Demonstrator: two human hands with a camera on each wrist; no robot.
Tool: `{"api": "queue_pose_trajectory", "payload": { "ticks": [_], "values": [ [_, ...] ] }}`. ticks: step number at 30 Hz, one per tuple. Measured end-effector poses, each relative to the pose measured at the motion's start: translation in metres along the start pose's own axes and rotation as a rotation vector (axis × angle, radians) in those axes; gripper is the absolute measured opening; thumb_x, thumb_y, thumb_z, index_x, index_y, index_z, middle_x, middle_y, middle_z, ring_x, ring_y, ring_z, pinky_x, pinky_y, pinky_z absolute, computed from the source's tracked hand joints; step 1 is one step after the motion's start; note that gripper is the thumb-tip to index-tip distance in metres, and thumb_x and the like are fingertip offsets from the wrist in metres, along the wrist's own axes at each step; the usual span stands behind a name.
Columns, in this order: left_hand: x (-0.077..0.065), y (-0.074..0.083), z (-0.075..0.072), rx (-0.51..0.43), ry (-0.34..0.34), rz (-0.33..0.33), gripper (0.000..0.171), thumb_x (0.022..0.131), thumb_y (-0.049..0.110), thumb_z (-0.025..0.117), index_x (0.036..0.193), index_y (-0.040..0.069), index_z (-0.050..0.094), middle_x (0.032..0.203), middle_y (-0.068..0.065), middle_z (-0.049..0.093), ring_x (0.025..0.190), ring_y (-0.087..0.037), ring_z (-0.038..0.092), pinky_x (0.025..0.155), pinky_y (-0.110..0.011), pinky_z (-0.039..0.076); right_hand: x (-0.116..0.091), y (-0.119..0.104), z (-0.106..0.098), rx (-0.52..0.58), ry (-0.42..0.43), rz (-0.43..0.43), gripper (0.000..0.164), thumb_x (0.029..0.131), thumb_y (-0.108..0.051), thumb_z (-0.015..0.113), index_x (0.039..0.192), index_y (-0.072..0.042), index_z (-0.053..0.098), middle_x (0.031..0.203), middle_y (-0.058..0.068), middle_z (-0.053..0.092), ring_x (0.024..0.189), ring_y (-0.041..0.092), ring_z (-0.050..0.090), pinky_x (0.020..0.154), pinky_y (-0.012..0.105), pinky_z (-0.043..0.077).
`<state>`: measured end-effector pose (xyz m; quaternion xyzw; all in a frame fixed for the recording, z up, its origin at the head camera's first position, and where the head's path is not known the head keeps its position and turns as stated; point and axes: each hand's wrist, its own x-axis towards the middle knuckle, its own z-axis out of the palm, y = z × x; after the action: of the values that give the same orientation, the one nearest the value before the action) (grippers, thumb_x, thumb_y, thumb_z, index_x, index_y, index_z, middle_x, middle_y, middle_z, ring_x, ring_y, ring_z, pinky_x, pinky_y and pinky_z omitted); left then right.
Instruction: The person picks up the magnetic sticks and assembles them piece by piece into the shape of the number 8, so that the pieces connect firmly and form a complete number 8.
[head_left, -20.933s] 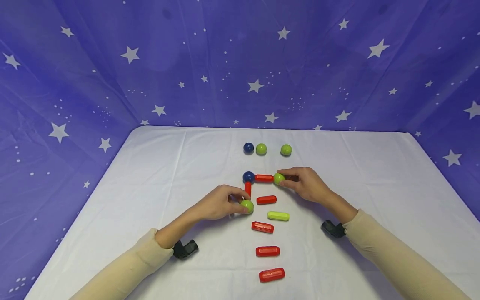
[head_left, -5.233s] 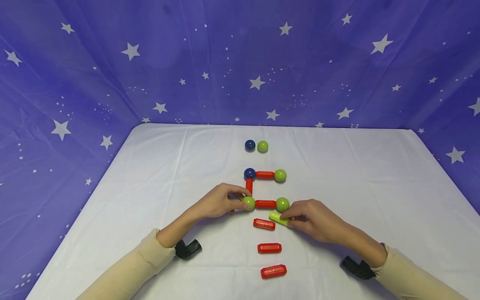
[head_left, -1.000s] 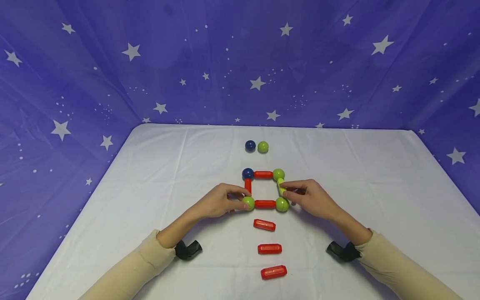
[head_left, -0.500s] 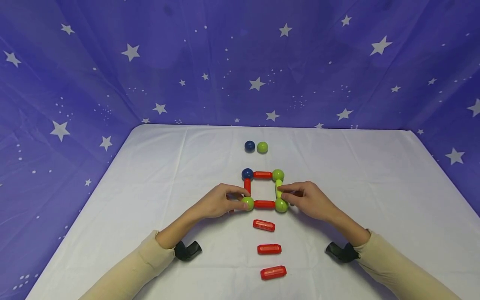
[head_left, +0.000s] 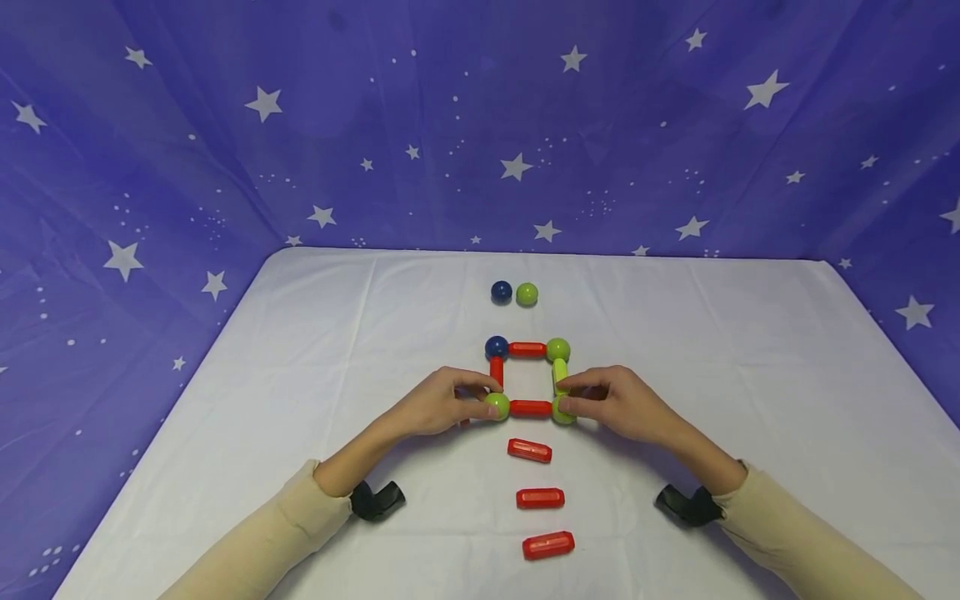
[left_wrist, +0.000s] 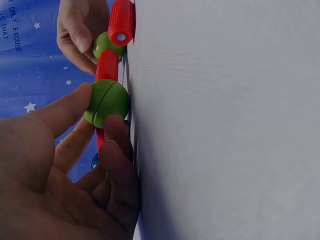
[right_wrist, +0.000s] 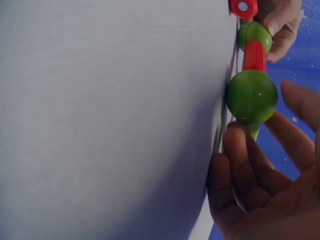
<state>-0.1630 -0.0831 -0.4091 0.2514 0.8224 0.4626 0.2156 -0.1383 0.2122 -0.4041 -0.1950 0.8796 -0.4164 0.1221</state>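
Observation:
A near-square frame of balls and magnetic-type rods lies on the white cloth in the head view. Its far corners are a blue ball and a green ball. Red rods form three sides; a lime rod forms the right side. My left hand pinches the near-left green ball between thumb and fingers. My right hand is at the near-right green ball: fingers curve round its far side, and the thumb hangs just above it in the right wrist view.
Three loose red rods, the nearest red rod among them, lie in a column in front of the frame. Behind it sit a loose blue ball and a loose green ball. A starry purple cloth backs the table.
A red rod, a green ball and the lime rod have joined the frame, closing its square. My right hand has slipped from the lime rod to the near-right ball; my left stays put.

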Motion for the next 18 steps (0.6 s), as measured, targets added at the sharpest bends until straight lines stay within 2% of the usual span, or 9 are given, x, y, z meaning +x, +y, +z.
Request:
{"api": "queue_pose_trajectory", "payload": {
  "ticks": [5, 18],
  "values": [
    [-0.0005, 0.0011, 0.0, 0.0, -0.002, -0.005, 0.03, 0.089, 0.02, 0.074, 0.118, 0.011, 0.071, 0.094, -0.002, 0.064, 0.062, -0.018, 0.06, 0.058, -0.029, 0.047, -0.0026, -0.0007, 0.0004, -0.007, -0.037, -0.036, 0.03, 0.085, -0.021, 0.08, 0.112, -0.009, 0.075, 0.089, -0.005, 0.065, 0.074, 0.019, 0.054, 0.062, 0.025, 0.045],
    [-0.0007, 0.0002, -0.0002, -0.031, -0.005, -0.007, 0.03, 0.089, 0.017, 0.075, 0.117, 0.01, 0.071, 0.093, -0.003, 0.065, 0.058, -0.018, 0.062, 0.058, -0.031, 0.049, -0.0033, -0.0003, 0.0022, -0.029, -0.019, -0.039, 0.028, 0.085, -0.02, 0.079, 0.111, -0.01, 0.075, 0.087, -0.005, 0.063, 0.075, 0.018, 0.053, 0.062, 0.026, 0.046]
  ]
}}
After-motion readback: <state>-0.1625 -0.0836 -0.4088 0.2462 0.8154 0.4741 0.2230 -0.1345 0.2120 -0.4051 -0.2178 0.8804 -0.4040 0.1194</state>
